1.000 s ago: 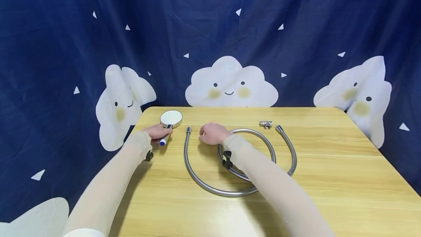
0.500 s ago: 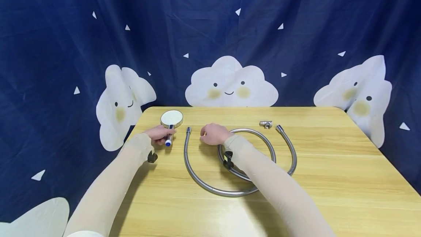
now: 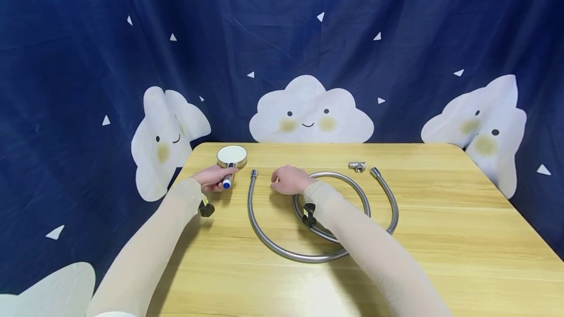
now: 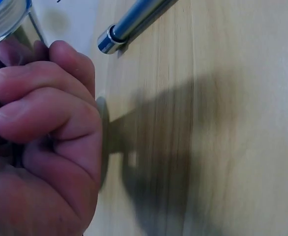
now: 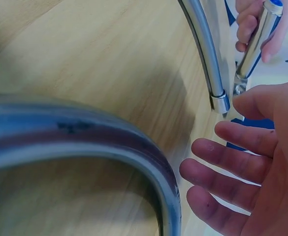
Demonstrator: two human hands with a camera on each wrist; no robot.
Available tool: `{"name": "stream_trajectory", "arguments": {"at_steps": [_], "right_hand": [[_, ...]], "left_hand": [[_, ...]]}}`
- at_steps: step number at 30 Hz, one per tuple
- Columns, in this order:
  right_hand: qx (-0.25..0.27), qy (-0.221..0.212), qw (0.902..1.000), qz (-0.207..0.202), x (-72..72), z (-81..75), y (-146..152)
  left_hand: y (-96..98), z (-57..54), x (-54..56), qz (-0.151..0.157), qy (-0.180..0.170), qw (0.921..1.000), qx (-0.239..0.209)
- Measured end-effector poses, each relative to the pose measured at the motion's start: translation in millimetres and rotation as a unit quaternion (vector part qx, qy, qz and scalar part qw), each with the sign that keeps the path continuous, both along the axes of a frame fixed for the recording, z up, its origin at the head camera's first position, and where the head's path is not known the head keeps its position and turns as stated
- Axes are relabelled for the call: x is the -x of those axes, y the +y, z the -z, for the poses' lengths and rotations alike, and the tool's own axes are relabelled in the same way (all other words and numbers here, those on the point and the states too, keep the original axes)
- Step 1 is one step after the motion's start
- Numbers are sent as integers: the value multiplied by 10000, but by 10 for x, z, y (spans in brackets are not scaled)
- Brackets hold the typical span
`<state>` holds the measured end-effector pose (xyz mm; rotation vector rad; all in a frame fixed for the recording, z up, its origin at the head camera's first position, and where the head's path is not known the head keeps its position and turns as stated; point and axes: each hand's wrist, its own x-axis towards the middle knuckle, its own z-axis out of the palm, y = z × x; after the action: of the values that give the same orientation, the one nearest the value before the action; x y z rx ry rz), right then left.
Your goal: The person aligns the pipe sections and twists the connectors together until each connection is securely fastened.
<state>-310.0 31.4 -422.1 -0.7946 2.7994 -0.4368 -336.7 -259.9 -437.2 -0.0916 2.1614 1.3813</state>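
Observation:
My left hand (image 3: 210,177) grips the chrome handle of a shower head (image 3: 232,154) near the table's far left corner. Its round white spray face points up, and the blue-marked handle end (image 4: 3,22) sticks out past curled fingers in the left wrist view. A grey metal shower hose (image 3: 308,259) lies looped in the middle. One hose end (image 5: 220,102) rests between the two hands. Above the coil's left part hovers my right hand (image 3: 292,180), holding nothing. Its fingers are loosely bent in the right wrist view, apart from the hose.
Behind the coil lies a small chrome tee fitting (image 3: 358,166), beside the hose's other end (image 3: 375,172). The wooden table (image 3: 462,238) reaches back to a dark blue curtain (image 3: 282,28) with cloud faces.
My left hand has shifted slightly right and lifted the shower head's handle, turning its end rightward and up. The right hand has barely moved; the hose and fitting stay put.

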Motion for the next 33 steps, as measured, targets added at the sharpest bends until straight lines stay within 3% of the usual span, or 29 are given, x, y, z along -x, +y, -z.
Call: {"name": "stream_trajectory", "arguments": {"at_steps": [16, 24, 28, 33], "right_hand": [[15, -17, 10000, -3, -24, -15, -18], [48, -28, 10000, 15, -27, -17, -28], [52, -54, 10000, -26, -40, -12, -41], [145, 1, 9999, -56, -9, 35, -85]], "left_hand": [[87, -45, -135, -515, 201, 9970, -540], [206, -135, -170, -450, 773, 9937, -669], [271, -178, -187, -593, 1029, 9911, -594], [308, -203, -193, -755, 1231, 9856, -883]]}}
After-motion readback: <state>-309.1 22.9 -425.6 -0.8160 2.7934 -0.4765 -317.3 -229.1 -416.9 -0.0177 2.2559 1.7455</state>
